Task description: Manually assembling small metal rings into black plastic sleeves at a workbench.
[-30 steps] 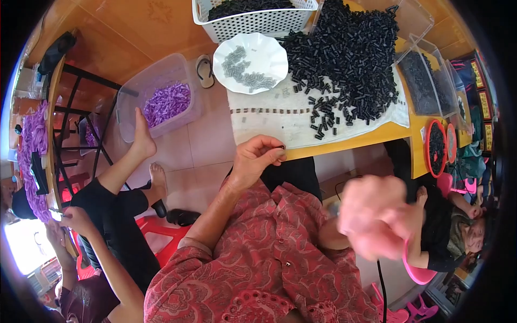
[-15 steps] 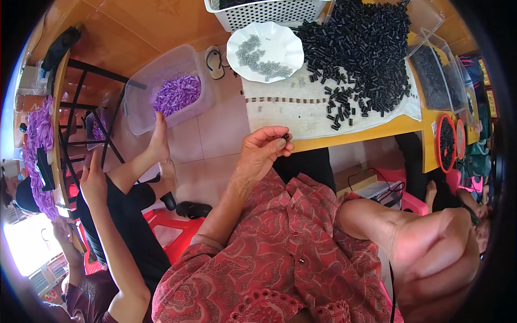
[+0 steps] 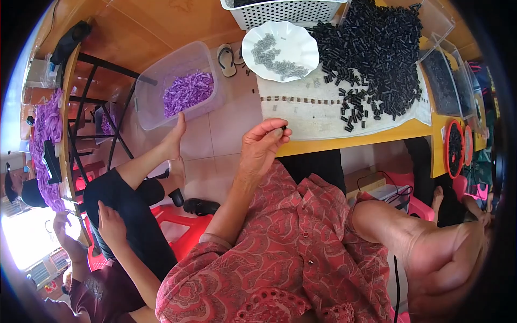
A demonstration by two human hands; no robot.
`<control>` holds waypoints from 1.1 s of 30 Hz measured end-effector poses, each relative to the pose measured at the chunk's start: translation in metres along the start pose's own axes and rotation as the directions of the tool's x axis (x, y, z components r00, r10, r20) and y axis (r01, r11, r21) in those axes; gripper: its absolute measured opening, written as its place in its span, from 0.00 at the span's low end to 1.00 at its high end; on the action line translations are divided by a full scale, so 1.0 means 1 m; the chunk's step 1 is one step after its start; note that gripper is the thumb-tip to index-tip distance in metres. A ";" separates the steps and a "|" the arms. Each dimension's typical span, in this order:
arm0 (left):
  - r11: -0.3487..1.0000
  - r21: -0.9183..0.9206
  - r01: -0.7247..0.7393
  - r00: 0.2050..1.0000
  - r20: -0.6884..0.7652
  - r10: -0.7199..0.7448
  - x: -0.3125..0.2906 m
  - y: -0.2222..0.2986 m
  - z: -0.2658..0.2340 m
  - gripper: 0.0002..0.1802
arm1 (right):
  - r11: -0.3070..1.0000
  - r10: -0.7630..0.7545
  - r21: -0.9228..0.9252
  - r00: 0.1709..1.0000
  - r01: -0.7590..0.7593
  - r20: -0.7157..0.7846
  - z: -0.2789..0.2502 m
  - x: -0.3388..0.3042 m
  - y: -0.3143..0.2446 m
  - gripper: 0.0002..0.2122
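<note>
Your left hand (image 3: 263,144) pinched a small dark piece (image 3: 284,128) at the near left corner of the bench (image 3: 350,142); your right hand (image 3: 447,259) was curled, well apart, its contents impossible to tell; the step seemed single-piece handling, calling next for a steady pinch; open cloth (image 3: 307,128) lay toward the black pile (image 3: 379,64).

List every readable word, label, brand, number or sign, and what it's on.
No text is readable.
Small black piece in the left hand: too small to show any.
Scalloped white plate: none visible.
Maroon shirt at lower left: pale mark, too blurred to read.
</note>
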State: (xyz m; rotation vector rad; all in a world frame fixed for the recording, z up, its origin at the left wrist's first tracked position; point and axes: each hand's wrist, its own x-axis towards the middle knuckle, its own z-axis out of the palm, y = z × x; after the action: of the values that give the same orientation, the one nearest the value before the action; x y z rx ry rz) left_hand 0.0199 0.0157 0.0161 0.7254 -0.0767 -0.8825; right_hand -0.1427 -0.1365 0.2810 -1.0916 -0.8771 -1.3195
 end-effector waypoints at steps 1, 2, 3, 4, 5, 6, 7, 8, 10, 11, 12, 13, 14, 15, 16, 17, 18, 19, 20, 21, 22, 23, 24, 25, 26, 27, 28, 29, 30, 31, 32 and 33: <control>1.000 0.001 -0.015 1.000 -0.005 0.015 0.000 0.002 -0.001 0.11 | 1.000 0.000 -0.001 1.000 0.000 0.001 -0.002 0.001 -0.003 0.10; 1.000 0.003 -0.031 0.999 -0.011 0.031 0.000 0.003 -0.002 0.11 | 0.993 0.072 0.097 0.997 -0.073 0.016 -0.003 0.002 -0.004 0.10; 1.000 0.004 -0.029 1.000 -0.010 0.029 0.001 0.003 -0.002 0.11 | 0.970 0.141 0.192 0.989 -0.146 0.035 -0.001 0.002 -0.002 0.10; 0.999 -0.021 -0.028 1.000 -0.011 0.028 0.003 0.003 -0.002 0.10 | 0.971 0.141 0.192 0.989 -0.145 0.034 0.000 0.002 0.003 0.10; 0.999 -0.046 -0.027 1.000 -0.013 0.026 0.005 0.002 -0.002 0.10 | 0.951 0.160 0.262 0.986 -0.165 0.043 0.001 0.002 0.011 0.11; 0.998 -0.047 -0.032 0.999 -0.018 0.031 0.004 0.003 -0.003 0.10 | 0.923 0.180 0.336 0.982 -0.188 0.055 0.004 0.003 0.017 0.13; 0.998 -0.048 -0.033 0.999 -0.022 0.032 0.005 0.002 -0.005 0.09 | 0.920 0.183 0.343 0.982 -0.191 0.056 0.004 0.001 0.019 0.13; 0.998 -0.049 -0.033 0.999 -0.025 0.032 0.004 0.002 -0.006 0.08 | 0.924 0.212 0.320 0.977 -0.210 0.027 0.005 -0.005 0.021 0.12; 0.998 -0.037 -0.045 0.998 -0.034 0.044 0.004 0.003 -0.004 0.09 | 0.932 0.265 0.264 0.964 -0.249 -0.027 0.007 -0.021 0.021 0.11; 0.998 -0.021 -0.053 0.998 -0.044 0.052 0.004 0.003 -0.003 0.10 | 0.934 0.289 0.235 0.956 -0.269 -0.056 0.006 -0.031 0.022 0.10; 0.998 -0.026 -0.056 0.998 -0.043 0.055 0.004 0.002 -0.003 0.10 | 0.934 0.312 0.208 0.946 -0.290 -0.083 0.005 -0.042 0.024 0.10; 0.997 -0.001 -0.076 0.996 -0.037 0.076 0.004 0.001 -0.004 0.11 | 0.933 0.313 0.209 0.947 -0.292 -0.077 0.001 -0.052 0.030 0.10; 0.995 0.024 -0.095 0.995 -0.031 0.096 0.005 0.001 -0.005 0.12 | 0.917 0.392 -0.037 0.914 -0.398 -0.104 -0.007 -0.065 0.041 0.05; 0.994 0.018 -0.109 0.993 -0.039 0.110 0.004 0.002 -0.006 0.12 | 0.833 0.462 -0.268 0.875 -0.484 -0.144 -0.011 -0.081 0.050 0.06; 0.990 0.042 -0.132 0.990 -0.035 0.133 0.004 0.003 -0.004 0.13 | 0.525 0.514 -0.476 0.709 -0.705 -0.483 -0.002 -0.106 0.053 0.03; 0.986 0.066 -0.156 0.987 -0.029 0.158 0.004 0.000 -0.006 0.13 | 0.263 0.594 -0.505 0.551 -0.822 -0.586 -0.005 -0.120 0.072 0.05; 0.985 0.060 -0.160 0.986 -0.027 0.162 0.004 -0.001 -0.007 0.13 | 0.225 0.658 -0.606 0.578 -0.763 -0.483 -0.031 -0.154 0.088 0.05; 0.983 0.078 -0.166 0.986 -0.020 0.168 0.003 -0.002 -0.008 0.13 | 0.114 0.683 -0.740 0.594 -0.663 -0.426 -0.043 -0.173 0.099 0.05; 0.980 0.097 -0.172 0.985 -0.010 0.174 0.004 -0.002 -0.008 0.13 | 0.087 0.661 -0.803 0.637 -0.590 -0.396 -0.053 -0.194 0.109 0.06; 0.981 0.090 -0.174 0.984 -0.006 0.176 0.004 -0.002 -0.007 0.13 | 0.086 0.661 -0.807 0.640 -0.584 -0.392 -0.061 -0.210 0.114 0.06; 0.981 0.097 -0.167 0.986 -0.011 0.169 0.004 -0.002 -0.006 0.13 | 0.043 0.685 -0.842 0.629 -0.537 -0.366 -0.065 -0.222 0.119 0.06; 0.982 0.104 -0.160 0.987 -0.017 0.162 0.004 -0.002 -0.005 0.13 | 0.002 0.710 -0.873 0.616 -0.487 -0.342 -0.068 -0.230 0.121 0.06; 0.981 0.101 -0.164 0.986 -0.017 0.166 0.004 -0.001 -0.005 0.13 | 0.004 0.711 -0.875 0.617 -0.484 -0.337 -0.066 -0.230 0.123 0.06; 0.983 0.077 -0.164 0.986 -0.018 0.166 0.004 -0.002 -0.005 0.12 | -0.060 0.748 -0.901 0.578 -0.429 -0.325 -0.062 -0.230 0.125 0.06; 0.985 0.053 -0.164 0.986 -0.020 0.165 0.004 -0.001 -0.005 0.12 | -0.122 0.782 -0.922 0.536 -0.368 -0.317 -0.061 -0.230 0.126 0.07; 0.985 0.051 -0.166 0.986 -0.020 0.167 0.004 -0.001 -0.005 0.12 | -0.120 0.783 -0.923 0.537 -0.366 -0.315 -0.061 -0.232 0.127 0.07; 0.985 0.070 -0.160 0.986 -0.024 0.162 0.004 -0.001 -0.005 0.12 | -0.130 0.795 -0.931 0.525 -0.340 -0.303 -0.061 -0.235 0.128 0.07; 0.984 0.088 -0.154 0.987 -0.028 0.157 0.004 -0.001 -0.005 0.12 | -0.140 0.807 -0.939 0.513 -0.314 -0.292 -0.062 -0.237 0.129 0.07; 0.984 0.086 -0.156 0.987 -0.029 0.159 0.004 -0.001 -0.006 0.12 | -0.139 0.808 -0.940 0.513 -0.312 -0.289 -0.063 -0.239 0.129 0.07; 0.986 0.078 -0.147 0.988 -0.026 0.150 0.004 -0.001 -0.006 0.12 | -0.130 0.806 -0.938 0.517 -0.321 -0.289 -0.064 -0.240 0.129 0.07; 0.988 0.070 -0.139 0.990 -0.021 0.140 0.004 -0.001 -0.006 0.12 | -0.122 0.804 -0.936 0.520 -0.330 -0.288 -0.065 -0.240 0.129 0.07; 0.988 0.068 -0.140 0.990 -0.021 0.142 0.004 -0.001 -0.007 0.12 | -0.121 0.804 -0.937 0.520 -0.328 -0.286 -0.064 -0.240 0.129 0.07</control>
State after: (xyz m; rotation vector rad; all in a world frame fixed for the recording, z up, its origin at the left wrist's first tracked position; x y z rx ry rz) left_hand 0.0241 0.0160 0.0095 0.7840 -0.1331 -0.7378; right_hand -0.0424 -0.1355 0.0201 -2.4824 0.5308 -0.6283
